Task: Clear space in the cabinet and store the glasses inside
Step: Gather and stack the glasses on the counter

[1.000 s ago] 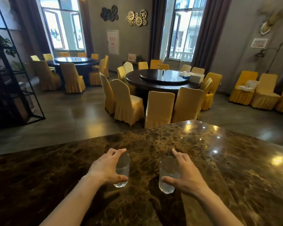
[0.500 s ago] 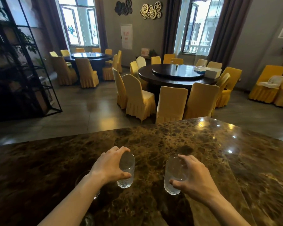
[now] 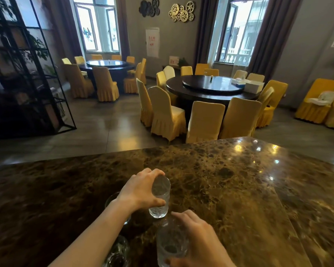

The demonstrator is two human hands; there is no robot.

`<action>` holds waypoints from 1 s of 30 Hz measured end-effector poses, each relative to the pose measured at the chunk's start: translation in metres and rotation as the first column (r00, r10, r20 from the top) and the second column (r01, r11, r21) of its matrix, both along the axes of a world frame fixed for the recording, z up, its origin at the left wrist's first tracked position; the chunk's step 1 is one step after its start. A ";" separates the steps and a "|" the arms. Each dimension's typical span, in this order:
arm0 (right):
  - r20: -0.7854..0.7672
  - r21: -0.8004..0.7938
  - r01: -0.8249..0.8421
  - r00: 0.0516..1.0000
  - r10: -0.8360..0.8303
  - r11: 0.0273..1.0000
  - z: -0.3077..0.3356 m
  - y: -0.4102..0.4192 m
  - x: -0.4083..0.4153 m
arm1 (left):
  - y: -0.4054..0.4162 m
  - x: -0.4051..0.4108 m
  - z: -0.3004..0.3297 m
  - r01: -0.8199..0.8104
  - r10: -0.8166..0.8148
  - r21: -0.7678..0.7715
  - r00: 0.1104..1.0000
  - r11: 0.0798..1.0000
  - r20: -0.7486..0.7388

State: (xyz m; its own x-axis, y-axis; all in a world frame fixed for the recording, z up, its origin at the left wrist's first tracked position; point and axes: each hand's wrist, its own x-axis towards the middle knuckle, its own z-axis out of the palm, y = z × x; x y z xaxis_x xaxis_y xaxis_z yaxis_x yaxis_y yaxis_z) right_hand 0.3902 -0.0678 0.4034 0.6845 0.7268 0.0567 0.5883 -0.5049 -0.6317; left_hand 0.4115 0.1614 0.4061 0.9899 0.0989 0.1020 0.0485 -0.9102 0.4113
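Note:
My left hand [image 3: 141,191] grips a clear drinking glass [image 3: 160,199] from above, just over the brown marble counter [image 3: 229,189]. My right hand [image 3: 197,237] holds a second clear glass [image 3: 171,245] lower in the view, close to my body. Two more glasses stand on the counter under my left forearm: one [image 3: 110,199] is partly hidden behind the wrist, another [image 3: 120,249] sits near the bottom edge. No cabinet is visible.
Beyond the counter's far edge is a dining room with round dark tables [image 3: 210,87] ringed by yellow-covered chairs [image 3: 204,120]. A black metal shelf frame [image 3: 37,78] stands at the left. The counter stretches wide to the right.
Both hands have drawn the glasses back toward me; the right one came much closer and lower. My view dropped, and two more glasses showed up under my left arm.

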 end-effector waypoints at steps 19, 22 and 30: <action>-0.054 -0.071 -0.016 0.998 0.012 0.997 0.001 0.019 0.006 | -0.007 0.014 -0.013 -0.040 0.040 0.002 0.999 0.999 0.014; -0.086 -0.061 -0.048 0.995 0.043 0.997 0.001 0.017 0.009 | -0.009 0.015 -0.014 -0.056 0.056 0.009 0.998 0.998 0.029; -0.121 -0.047 -0.140 0.984 0.134 0.989 0.002 0.014 0.020 | -0.010 0.017 -0.018 -0.073 0.073 0.020 0.997 0.997 0.028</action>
State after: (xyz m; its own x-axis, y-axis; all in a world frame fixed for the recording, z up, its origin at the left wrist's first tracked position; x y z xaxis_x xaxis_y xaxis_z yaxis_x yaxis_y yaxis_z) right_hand 0.4098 -0.0540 0.4059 0.5776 0.8141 -0.0606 0.5777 -0.4601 -0.6742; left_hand 0.4284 0.1519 0.3883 0.9770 0.1683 0.1312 0.1043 -0.9130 0.3944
